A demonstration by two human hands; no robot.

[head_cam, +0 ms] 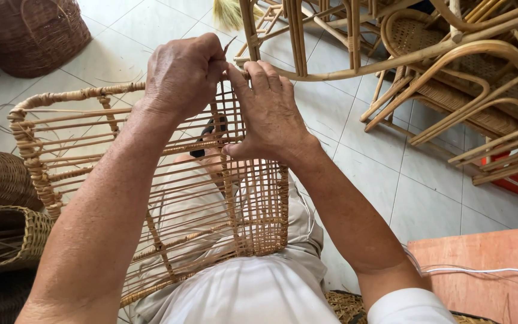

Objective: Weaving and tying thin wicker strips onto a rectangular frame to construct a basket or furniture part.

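A rattan basket frame [61, 144] of thin cane bars lies tipped on my lap, its open side facing left. My left hand [181, 75] is closed at the frame's upper far edge, pinching a thin cane strip [230, 43] whose tip sticks up. Beside it, my right hand [268, 111] rests against the same edge, fingers pressed on the woven bars and thumb hooked around one. The two hands touch at the fingertips. A foot in a dark sandal [211, 135] shows through the bars.
Stacked rattan chairs [451, 66] crowd the upper right. A dark woven basket [28, 33] stands at the top left, with other baskets [1, 237] along the left edge. A reddish board [487, 264] with a white cord lies at lower right on the tiled floor [391, 180].
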